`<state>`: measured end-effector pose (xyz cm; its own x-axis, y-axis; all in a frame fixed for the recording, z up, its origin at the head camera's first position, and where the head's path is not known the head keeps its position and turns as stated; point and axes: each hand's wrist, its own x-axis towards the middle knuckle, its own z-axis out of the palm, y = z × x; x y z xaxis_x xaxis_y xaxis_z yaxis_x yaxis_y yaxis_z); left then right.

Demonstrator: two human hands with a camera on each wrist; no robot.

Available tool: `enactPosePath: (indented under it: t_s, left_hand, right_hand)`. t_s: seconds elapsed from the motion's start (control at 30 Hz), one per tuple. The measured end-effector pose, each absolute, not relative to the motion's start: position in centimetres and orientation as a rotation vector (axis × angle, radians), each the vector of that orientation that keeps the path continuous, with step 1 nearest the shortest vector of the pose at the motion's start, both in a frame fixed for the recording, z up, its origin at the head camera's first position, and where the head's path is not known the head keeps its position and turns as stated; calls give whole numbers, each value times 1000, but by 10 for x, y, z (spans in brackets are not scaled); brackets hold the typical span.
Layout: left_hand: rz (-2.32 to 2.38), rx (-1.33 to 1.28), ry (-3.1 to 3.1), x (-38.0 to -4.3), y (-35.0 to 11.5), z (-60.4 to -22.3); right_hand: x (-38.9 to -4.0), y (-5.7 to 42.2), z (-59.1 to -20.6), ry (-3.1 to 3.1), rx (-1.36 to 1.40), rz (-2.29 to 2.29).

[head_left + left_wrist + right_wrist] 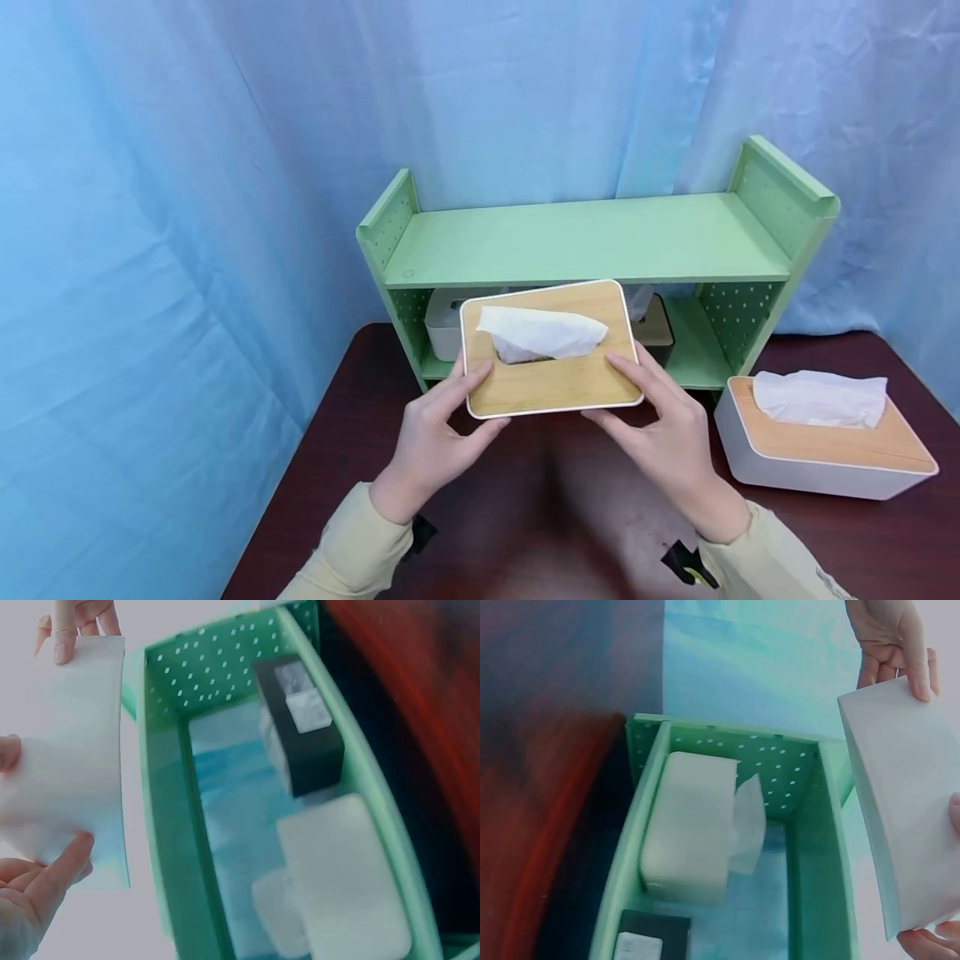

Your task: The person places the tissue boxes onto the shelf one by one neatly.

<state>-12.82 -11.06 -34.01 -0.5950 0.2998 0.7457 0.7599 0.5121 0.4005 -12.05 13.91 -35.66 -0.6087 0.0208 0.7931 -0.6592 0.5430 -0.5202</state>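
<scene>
Both hands hold up a tissue box with a light wood lid (pixel 555 390) and a white rim, its top tilted toward the head camera. A white tissue (pixel 540 329) pokes out of its slot. At the box's left end, my left hand (pixel 438 429) grips with a finger on the lid and the thumb along the lower edge. My right hand (pixel 667 425) grips the right end likewise. In the left wrist view the box's plain white side (pixel 71 735) shows between the hands; the right wrist view also shows the white box (pixel 900 787).
A green two-tier shelf (pixel 585 242) stands behind the hands. Its lower tier bears a white tissue box (pixel 442 321) and a dark tissue box (pixel 660 329), partly hidden by the held one. Another wood-lidded tissue box (pixel 817 475) rests on the dark table (pixel 337 467) at right.
</scene>
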Motion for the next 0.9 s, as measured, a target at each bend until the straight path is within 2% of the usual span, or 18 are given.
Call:
enactPosePath:
  t_s: [0.4,0.9]
  left_hand:
    - [-967,-860,-2053,-148,-135,-315]
    - [-1068,-743,-2206,-169,-151,-315]
  right_hand:
    - [-151,112,-332,-1932,607,1085]
    - [-178,96,-325,-2054,613,985]
